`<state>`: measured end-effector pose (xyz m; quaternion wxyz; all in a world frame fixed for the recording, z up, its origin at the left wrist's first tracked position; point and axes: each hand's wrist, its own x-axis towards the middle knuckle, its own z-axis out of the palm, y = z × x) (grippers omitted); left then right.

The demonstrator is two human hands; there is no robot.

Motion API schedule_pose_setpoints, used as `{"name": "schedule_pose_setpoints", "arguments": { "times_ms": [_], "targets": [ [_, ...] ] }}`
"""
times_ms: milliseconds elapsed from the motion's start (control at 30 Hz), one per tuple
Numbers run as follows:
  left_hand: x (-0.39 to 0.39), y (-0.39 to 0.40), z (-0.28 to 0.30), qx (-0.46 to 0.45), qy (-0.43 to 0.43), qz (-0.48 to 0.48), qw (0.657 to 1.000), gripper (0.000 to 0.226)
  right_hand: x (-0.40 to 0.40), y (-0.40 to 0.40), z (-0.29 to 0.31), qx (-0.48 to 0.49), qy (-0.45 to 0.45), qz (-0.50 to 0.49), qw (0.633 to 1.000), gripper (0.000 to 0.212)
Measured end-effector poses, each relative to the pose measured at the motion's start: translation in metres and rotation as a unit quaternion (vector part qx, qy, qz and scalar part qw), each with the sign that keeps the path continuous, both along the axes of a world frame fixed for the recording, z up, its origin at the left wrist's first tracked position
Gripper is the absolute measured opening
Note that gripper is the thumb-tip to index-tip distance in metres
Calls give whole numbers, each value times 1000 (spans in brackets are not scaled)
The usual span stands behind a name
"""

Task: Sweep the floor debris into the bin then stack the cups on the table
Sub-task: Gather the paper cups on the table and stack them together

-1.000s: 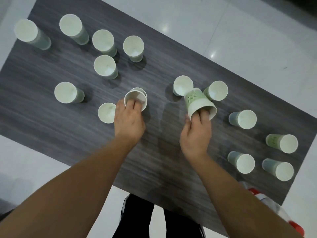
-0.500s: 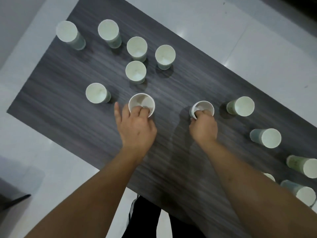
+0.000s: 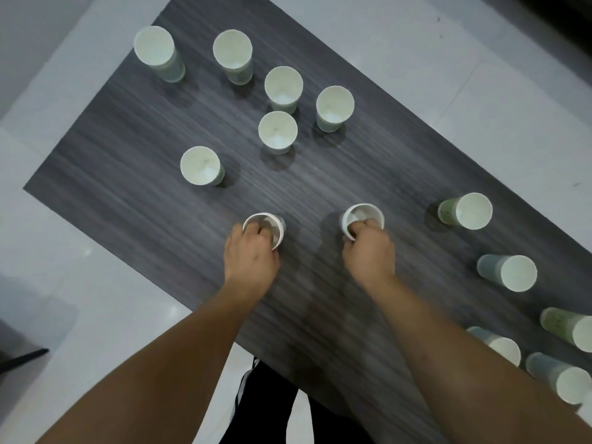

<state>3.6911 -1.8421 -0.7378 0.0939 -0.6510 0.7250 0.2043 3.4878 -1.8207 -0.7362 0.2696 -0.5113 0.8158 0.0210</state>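
Left hand (image 3: 251, 256) had its grip curled over the near rim of a paper cup (image 3: 265, 228), fingers hooked inside the mouth, cup upright on the table (image 3: 128, 174); right hand (image 3: 368, 254) gripped a second cup (image 3: 363, 219) the same way, fingertips inside the rim; whether either held nested cups, could not tell, frame blurred; the two held cups stood apart, side by side near frame centre. From the left hand's cup, a single cup (image 3: 201, 166) stood at 10 o'clock; one more (image 3: 277, 132) at 12; beyond it a loose cluster of four cups: (image 3: 283, 88), (image 3: 334, 107), (image 3: 233, 55), (image 3: 157, 52), all upright, mouths up. From the right hand's cup, a cup (image 3: 467, 211) at 3 o'clock; another (image 3: 509, 272) at 4; three more at the 4 to 5 o'clock frame edge: (image 3: 570, 330), (image 3: 499, 344), (image 3: 560, 381). Pale tiled floor (image 3: 448, 59) surrounded the table; dark trousers (image 3: 272, 408) at 6 o'clock.
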Motion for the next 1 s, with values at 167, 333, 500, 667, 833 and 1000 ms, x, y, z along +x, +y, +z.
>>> {"name": "schedule_pose_setpoints", "arguments": {
  "times_ms": [167,333,500,667,833,1000],
  "targets": [
    [18,8,25,-53,87,65,993,14,20,6,14,92,-61,136,984,21],
    [59,-27,70,-162,86,120,976,17,56,-26,53,-122,-76,96,985,14],
    [88,-83,75,-187,90,68,976,11,93,-90,65,-298,-40,45,953,17],
    [100,-119,35,-113,79,-32,990,27,115,-142,28,-159,41,89,982,24],
    [113,-134,9,-111,72,-62,989,30,128,-150,2,-35,38,46,998,27],
    [130,-134,6,-72,51,-84,993,20,141,-154,19,-226,17,-10,974,14]
  ]
}}
